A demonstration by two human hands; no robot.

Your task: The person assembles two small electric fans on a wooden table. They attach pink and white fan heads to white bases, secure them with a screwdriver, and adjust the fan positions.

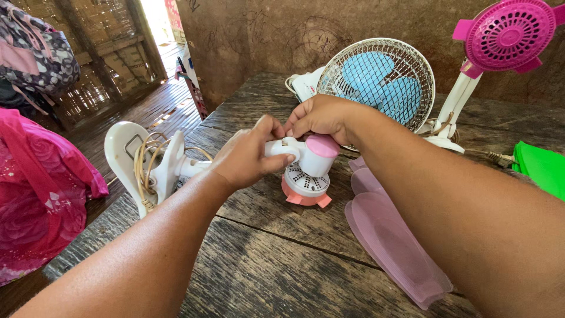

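right now both hands close on a small fan lying on its side on the wooden table (265,259). the left hand (250,156) wraps snugly around the white neck (279,147) of the fan, fingers curled shut on it, thumb across the top. the right hand (321,118) comes from above and pinches the same joint with bent fingertips, just behind the pink-capped motor housing (318,156). the fan's long axis runs left to right between the hands: its white clip base (126,162), wound with a tan cord (147,168), lies out beyond the left hand, while the housing, with its vented white face and salmon-pink tabs, hangs below the right hand. the left hand sits nearer the stem, the right nearer the motor. smooth glossy plastic meets rough, cracked planks. translucent pink blades (394,241) lie under the right forearm. beyond the right hand stands a wire-caged fan with blue blades (379,79), and farther right a magenta fan (506,35).
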